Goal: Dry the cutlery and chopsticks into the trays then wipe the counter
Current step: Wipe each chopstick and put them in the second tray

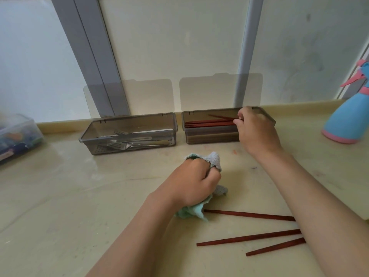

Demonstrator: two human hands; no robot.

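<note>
My right hand [256, 132], centre right of the frame, pinches the end of one chopstick [221, 117] tilted over those lying in the right tray [209, 136], while my left hand [191, 182] is balled tight round the cloth [189, 213] at centre. Three more chopsticks [249, 213] lie at lower right with their ends under my right forearm, so drawing that arm back carelessly could roll them off the counter [99, 196].

Home kitchen, stone counter [79, 196], cutlery tray [127, 132], spray bottle [347, 116]
</note>
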